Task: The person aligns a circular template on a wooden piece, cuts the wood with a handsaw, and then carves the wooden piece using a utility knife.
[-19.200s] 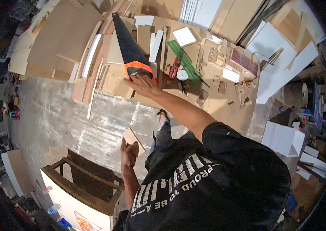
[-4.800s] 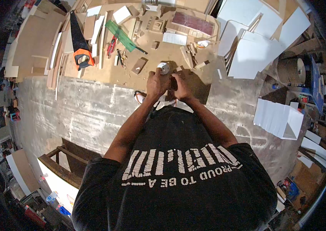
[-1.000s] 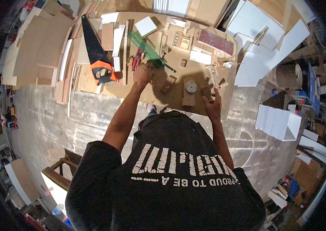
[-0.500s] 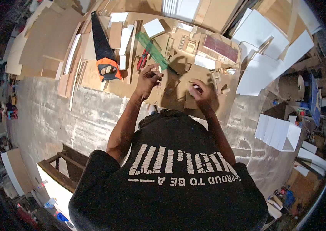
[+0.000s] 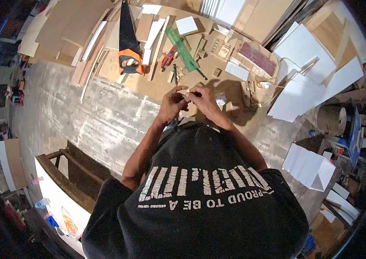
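Note:
My left hand point(image 5: 172, 106) has its fingers closed on a small pale wooden piece point(image 5: 184, 92). From the other side, my right hand point(image 5: 205, 102) pinches at that same piece, and the fingertips of both hands nearly meet. Just beyond the left fingers lies a slim dark tool point(image 5: 175, 74), with small wood bits point(image 5: 181, 74) beside it. A green translucent ruler point(image 5: 182, 49) and a red-handled tool point(image 5: 169, 56) rest further up the board. To the right of my right hand is a small round white object point(image 5: 220, 99); its kind is unclear.
A handsaw with an orange handle point(image 5: 130, 62) lies at the left, near wood strips point(image 5: 159, 45). White panels point(image 5: 304, 93) are stacked to the right. A small wooden model with a dark red panel point(image 5: 257, 58) sits at the back right. Behind me on the left stands a wooden frame point(image 5: 68, 181).
My right hand has moved left and come together with my left hand at the small piece. The whole view has shifted, with the bench items appearing higher and further right.

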`<state>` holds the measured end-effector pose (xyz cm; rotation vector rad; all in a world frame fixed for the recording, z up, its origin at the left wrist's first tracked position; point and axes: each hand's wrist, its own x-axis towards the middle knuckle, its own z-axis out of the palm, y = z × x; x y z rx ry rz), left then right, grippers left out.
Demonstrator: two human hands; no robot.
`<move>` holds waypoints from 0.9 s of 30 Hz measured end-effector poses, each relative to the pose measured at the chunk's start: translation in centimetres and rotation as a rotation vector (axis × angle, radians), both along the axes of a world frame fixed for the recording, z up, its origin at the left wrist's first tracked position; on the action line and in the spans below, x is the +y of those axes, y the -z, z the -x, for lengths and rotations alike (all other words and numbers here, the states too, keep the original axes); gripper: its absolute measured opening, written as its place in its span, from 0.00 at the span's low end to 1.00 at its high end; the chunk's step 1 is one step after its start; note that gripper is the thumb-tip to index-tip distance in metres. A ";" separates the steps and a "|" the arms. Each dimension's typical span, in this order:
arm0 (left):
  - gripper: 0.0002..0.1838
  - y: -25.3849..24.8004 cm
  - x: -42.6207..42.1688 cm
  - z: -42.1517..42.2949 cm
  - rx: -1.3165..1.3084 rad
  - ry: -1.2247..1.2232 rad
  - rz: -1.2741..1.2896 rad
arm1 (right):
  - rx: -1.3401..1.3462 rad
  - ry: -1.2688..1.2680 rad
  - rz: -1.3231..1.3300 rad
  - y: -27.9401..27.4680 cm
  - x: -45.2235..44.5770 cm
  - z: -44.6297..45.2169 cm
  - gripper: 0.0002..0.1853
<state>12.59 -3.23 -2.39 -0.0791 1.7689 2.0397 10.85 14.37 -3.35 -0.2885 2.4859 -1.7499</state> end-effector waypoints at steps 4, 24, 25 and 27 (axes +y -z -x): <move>0.26 0.3 -0.2 -1.4 -0.069 0.025 -0.013 | -0.264 -0.014 0.072 -1.6 0.1 -1.4 0.21; 0.06 5.2 -6.9 1.8 -0.177 -0.160 -0.027 | -0.160 0.004 -0.098 4.5 -7.2 -1.0 0.10; 0.06 5.4 -7.4 2.2 -0.152 -0.160 -0.032 | -0.115 0.015 -0.130 4.8 -7.6 -0.5 0.09; 0.06 6.2 -8.4 3.0 -0.102 -0.157 -0.045 | -0.112 0.020 -0.126 5.6 -9.0 0.3 0.08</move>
